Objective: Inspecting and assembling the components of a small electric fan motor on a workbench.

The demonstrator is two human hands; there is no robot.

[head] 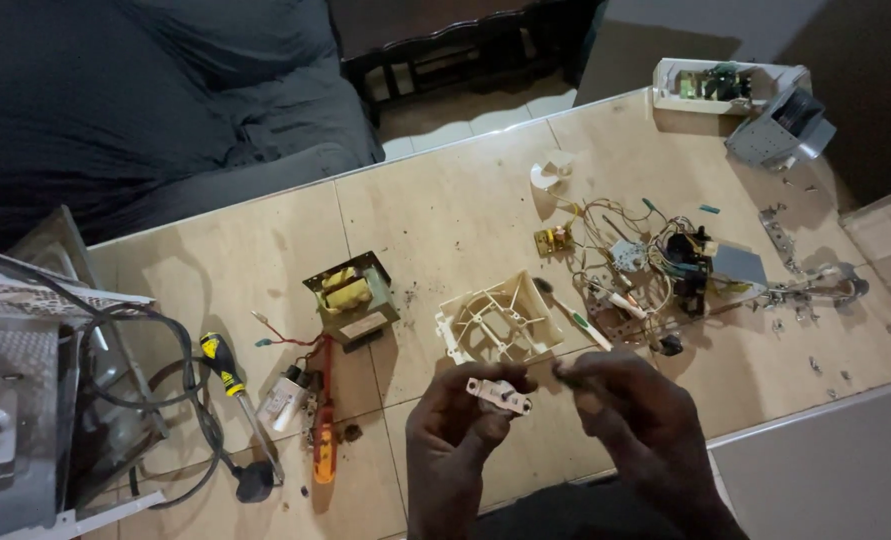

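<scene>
My left hand (455,440) pinches a small white plastic switch part (498,394) between thumb and fingertips, low in the view and just above the near edge of the table (445,210). The part is flat, roughly rectangular, with a dark spot or two on its face; finer detail is too small to read. My right hand (633,420) is curled beside it, fingertips closed on something thin and dark at the tip (565,376); what it is I cannot tell. The two hands nearly meet over the part.

The table surface is tan, smooth, tile-patterned with pale seams, and speckled with dark debris. Directly beyond my hands lies a cream plastic frame (495,318), ribbed and open, angular in shape. Left of it sits a transformer (350,296), blocky laminated metal with yellowish windings. Nearer left: a screwdriver with a yellow-and-black handle (227,372), an orange-handled tool (324,450), and a white cylindrical capacitor (283,402) with red leads. A black power cord (145,380) loops from a grey metal casing (15,400) at the left edge.

To the right, a tangle of thin coloured wires (645,255) and small parts spreads across the table. A white housing (710,85) and a grey finned metal block (780,125) stand at the far corner. Nothing lies between my hands and the camera.
</scene>
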